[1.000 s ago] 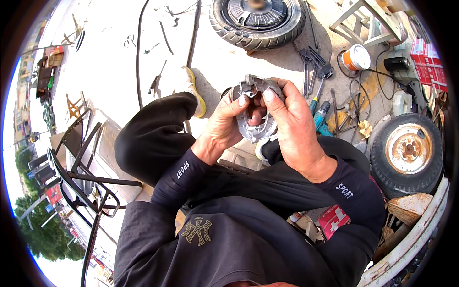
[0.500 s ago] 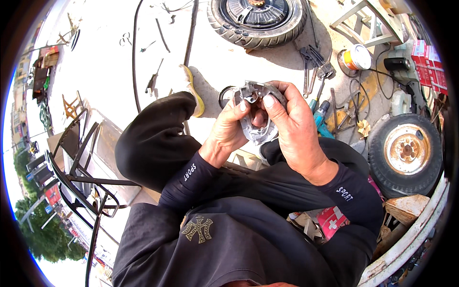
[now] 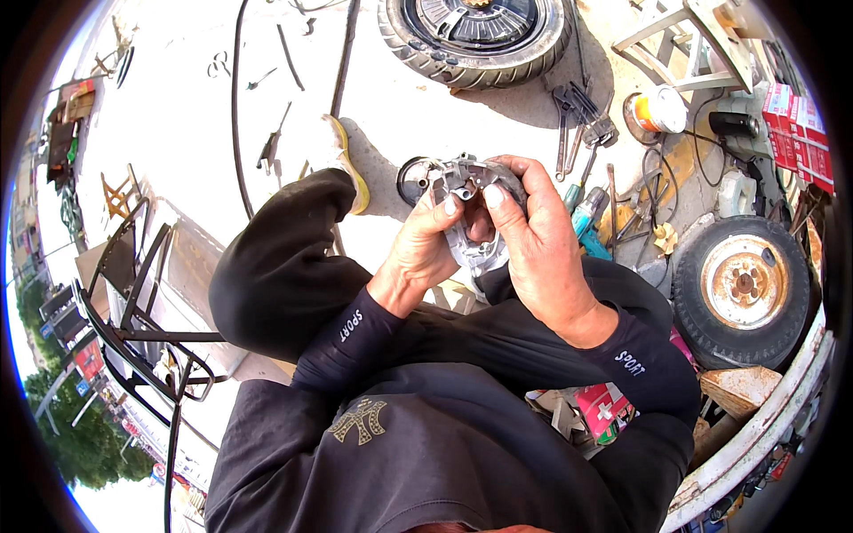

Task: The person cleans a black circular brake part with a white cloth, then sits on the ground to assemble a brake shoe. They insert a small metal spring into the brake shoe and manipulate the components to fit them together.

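Observation:
Both my hands hold a grey cast-metal part above my crossed legs. It has a rounded outline, a small tube-like boss and an opening in the middle. My left hand grips its left side, thumb resting beside the boss. My right hand wraps round its right side, thumb pressed on its upper face. Some fingertips show through the opening; the other fingers are partly hidden behind the part. A dark round ring shows just left of the part, and I cannot tell whether it is joined to it.
Ahead lies a wheel with a tyre. Wrenches, a teal power tool and cables are on the ground to the right, near a rusty-rimmed wheel. A screwdriver lies left of my shoe; a black metal frame stands farther left.
The view has shifted slightly, so ground objects sit a little farther left. The metal part is tilted slightly differently, and more of the dark ring shows. Both hands keep their hold.

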Demonstrator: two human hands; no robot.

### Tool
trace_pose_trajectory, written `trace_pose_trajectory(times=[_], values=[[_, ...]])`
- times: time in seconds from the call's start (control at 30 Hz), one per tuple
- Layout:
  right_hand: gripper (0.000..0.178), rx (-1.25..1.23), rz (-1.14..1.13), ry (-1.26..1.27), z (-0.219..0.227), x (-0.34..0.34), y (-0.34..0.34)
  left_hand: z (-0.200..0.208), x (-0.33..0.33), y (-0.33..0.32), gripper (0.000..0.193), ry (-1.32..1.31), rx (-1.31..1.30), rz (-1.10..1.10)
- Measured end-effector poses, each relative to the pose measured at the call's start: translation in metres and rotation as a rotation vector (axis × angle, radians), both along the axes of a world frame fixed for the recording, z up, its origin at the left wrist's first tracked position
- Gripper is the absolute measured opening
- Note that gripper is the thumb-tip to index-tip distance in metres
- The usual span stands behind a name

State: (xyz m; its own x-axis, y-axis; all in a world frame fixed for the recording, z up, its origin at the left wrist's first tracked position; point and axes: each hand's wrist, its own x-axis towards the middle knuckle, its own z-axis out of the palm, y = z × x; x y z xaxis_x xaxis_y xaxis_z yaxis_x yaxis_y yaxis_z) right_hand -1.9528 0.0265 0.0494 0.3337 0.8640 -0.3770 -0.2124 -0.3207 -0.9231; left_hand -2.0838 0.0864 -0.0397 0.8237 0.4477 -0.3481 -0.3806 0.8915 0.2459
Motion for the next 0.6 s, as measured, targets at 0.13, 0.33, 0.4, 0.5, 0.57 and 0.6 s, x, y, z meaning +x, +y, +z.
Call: trace_pose_trajectory(times=[0.13, 0.33, 0.4, 0.5, 0.57, 0.6], values=[[0.022, 0.037, 0.004, 0.021, 0.0014, 0.0015, 0.0024, -0.0013, -0.0021, 0.0028, 0.051, -0.030, 0.007, -0.010], [0.027, 0.061, 0.020, 0.035, 0.0029, 0.0017, 0.0029, 0.0018, -0.0016, 0.0021, 0.047, -0.035, 0.024, 0.017], [0.029, 0.087, -0.035, 0.031, 0.0065, -0.0033, 0.0043, 0.0016, -0.0029, 0.0011, 0.044, -0.040, 0.022, 0.002], [0.030, 0.093, 0.073, 0.017, 0.0044, 0.0011, -0.0014, 0.0038, -0.0013, 0.0025, 0.042, -0.049, 0.034, -0.012], [0.028, 0.121, 0.051, 0.020, 0.0060, -0.0006, -0.0032, 0.0057, -0.0019, 0.0028, 0.042, -0.059, 0.043, -0.033], [0.027, 0.134, 0.040, 0.022, 0.0076, -0.0013, -0.0039, 0.0072, -0.0007, 0.0024, 0.042, -0.063, 0.043, -0.016]])
